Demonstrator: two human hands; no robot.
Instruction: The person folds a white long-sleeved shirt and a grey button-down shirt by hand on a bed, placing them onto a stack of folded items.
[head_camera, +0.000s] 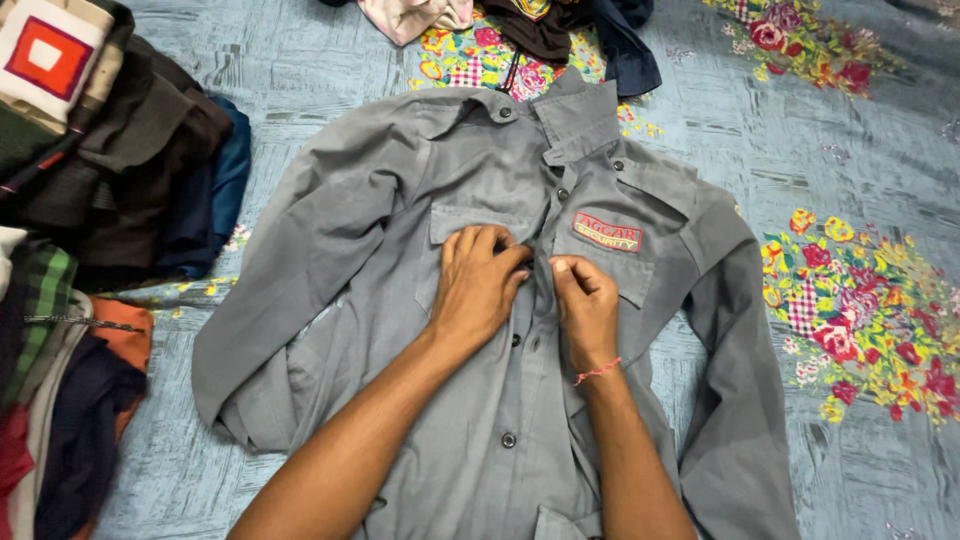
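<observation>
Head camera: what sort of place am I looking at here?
Probably a home, on a bed or floor mat: a blue floral bedsheet, piles of folded clothes at the side, and a grey uniform shirt spread flat under both hands.

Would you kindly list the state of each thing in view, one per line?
Grey shirt: spread flat, front up, sleeves out.
Collar: open, unbuttoned.
Left hand: pinching the placket.
Right hand: pinching the placket.
Folded clothes: stacked at the left.
Dark garments: heaped above the collar.
Floral bedsheet: spread underneath.
</observation>
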